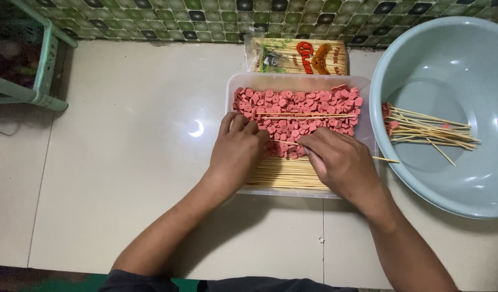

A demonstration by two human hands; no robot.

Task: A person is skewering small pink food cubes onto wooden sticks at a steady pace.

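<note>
A clear plastic tray (230,86) on the tiled floor holds several pink sausage slices (297,108) at its far half and a layer of bamboo skewers (281,176) at its near half. My left hand (237,148) rests knuckles up among the slices at the tray's left side, its fingertips hidden. My right hand (338,162) pinches a single bamboo skewer (386,159) whose tail sticks out right over the tray's rim, its tip lying among the slices next to my left fingers.
A pale blue basin (449,48) at the right holds several skewers loaded with slices (422,128). A printed packet of skewers (300,55) lies behind the tray against a green tiled wall. A green stool frame (43,70) stands at the far left.
</note>
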